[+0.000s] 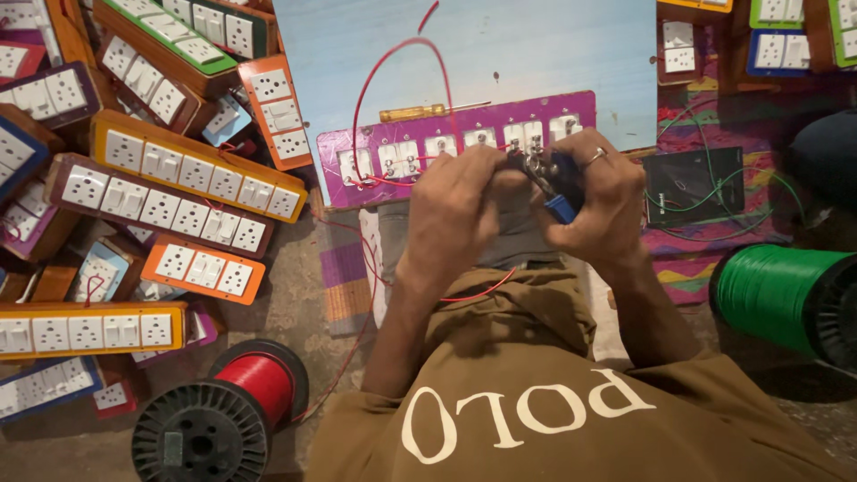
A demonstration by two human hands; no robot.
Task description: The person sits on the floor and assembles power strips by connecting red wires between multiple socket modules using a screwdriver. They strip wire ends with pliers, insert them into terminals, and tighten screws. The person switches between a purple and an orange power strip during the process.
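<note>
Blue board [500, 54] behind; purple switch panel [375, 143]; right hand [594, 201] grips blue-handled pliers [558, 192]; left hand [455, 210] fingers pinch wire.

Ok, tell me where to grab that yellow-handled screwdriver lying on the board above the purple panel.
Take the screwdriver by its yellow handle, probably from above. It lies flat and nearly level on the blue board, handle to the left, thin metal shaft to the right. The handle is the thickest part and lies bare, just behind the purple panel, so fingers could close across it.

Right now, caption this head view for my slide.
Both hands work blue-handled pliers on red wire at a purple switch panel.
</note>
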